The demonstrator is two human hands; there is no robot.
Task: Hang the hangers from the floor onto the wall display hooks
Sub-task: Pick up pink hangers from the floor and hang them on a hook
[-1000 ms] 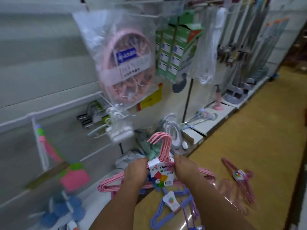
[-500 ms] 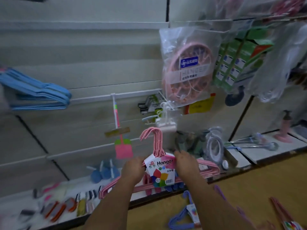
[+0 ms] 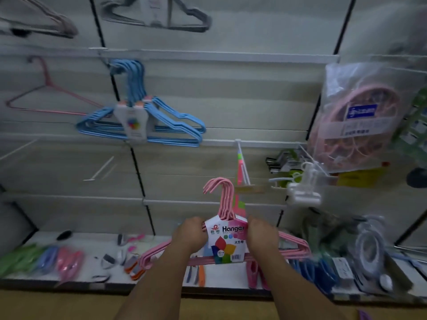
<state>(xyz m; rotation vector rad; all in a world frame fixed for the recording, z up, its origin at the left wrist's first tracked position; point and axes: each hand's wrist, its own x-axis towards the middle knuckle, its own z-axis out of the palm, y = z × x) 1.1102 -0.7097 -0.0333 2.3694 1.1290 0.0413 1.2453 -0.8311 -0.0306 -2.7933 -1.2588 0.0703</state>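
A bundle of pink hangers (image 3: 225, 204) with a white "Hanger" label (image 3: 227, 243) is held upright in front of the wall. My left hand (image 3: 190, 234) grips its left shoulder beside the label, and my right hand (image 3: 262, 235) grips the right shoulder. The pink hooks point up and to the left. A bundle of blue hangers (image 3: 143, 121) hangs from a wall hook higher up on the left. Left of the pink bundle, a bare white wall hook (image 3: 101, 169) sticks out.
A single pink hanger (image 3: 46, 93) and grey hangers (image 3: 157, 17) hang higher on the wall. A bagged pink round clip hanger (image 3: 353, 121) and white clips (image 3: 302, 188) hang at right. The low shelf (image 3: 78, 277) holds several small items. The wooden floor (image 3: 57, 306) runs along the bottom.
My view has swung left along the wall, so the blue hangers now sit at upper left and the floor hangers are out of view. Both hands still hold the pink bundle, raised slightly.
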